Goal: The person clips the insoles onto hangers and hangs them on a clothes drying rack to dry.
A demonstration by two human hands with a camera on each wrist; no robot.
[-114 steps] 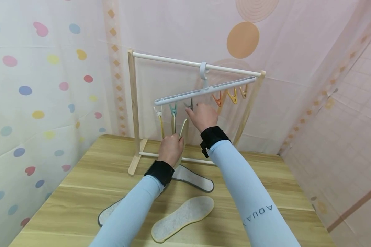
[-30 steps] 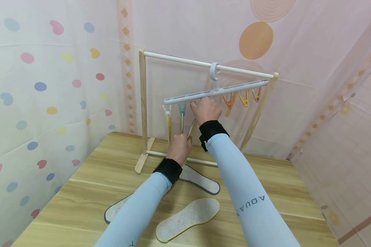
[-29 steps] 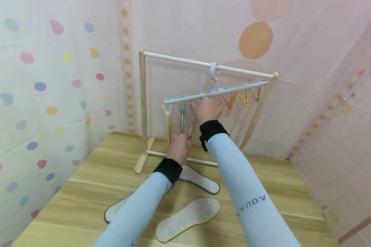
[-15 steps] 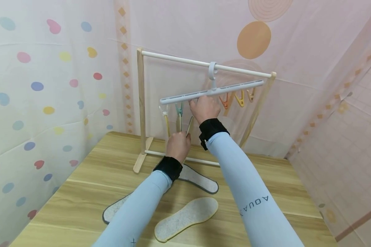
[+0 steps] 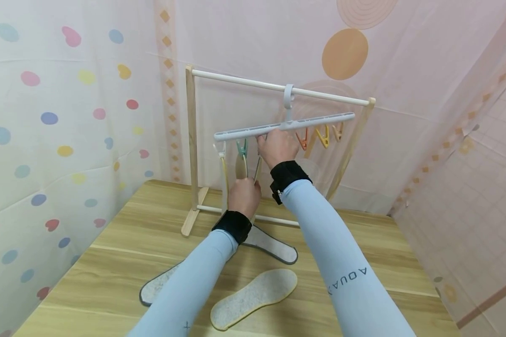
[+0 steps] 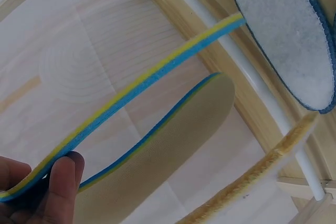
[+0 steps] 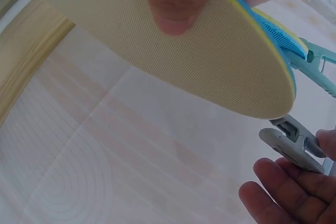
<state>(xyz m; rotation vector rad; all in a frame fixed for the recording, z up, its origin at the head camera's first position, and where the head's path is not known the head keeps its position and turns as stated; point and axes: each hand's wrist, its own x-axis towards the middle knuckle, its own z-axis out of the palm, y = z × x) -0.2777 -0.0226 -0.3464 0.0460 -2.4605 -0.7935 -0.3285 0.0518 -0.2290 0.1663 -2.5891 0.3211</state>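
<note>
Beige-faced insole (image 5: pixel 256 169) is pinched upright in the left hand (image 5: pixel 244 196). The grey clip (image 7: pixel 292 147) is squeezed by the right hand (image 5: pixel 277 147); the insole's top edge should be seated fully between the clip's jaws.

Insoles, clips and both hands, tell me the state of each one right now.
Left hand: grips an upright insole below the clip hanger.
Right hand: up at the grey clip, fingers curled beside it; clip not on the insole.
Teal clip: clamped on a hanging insole.
White clip: holds a hanging insole.
Orange and yellow clips: empty.
Three insoles: flat on the table.
</note>
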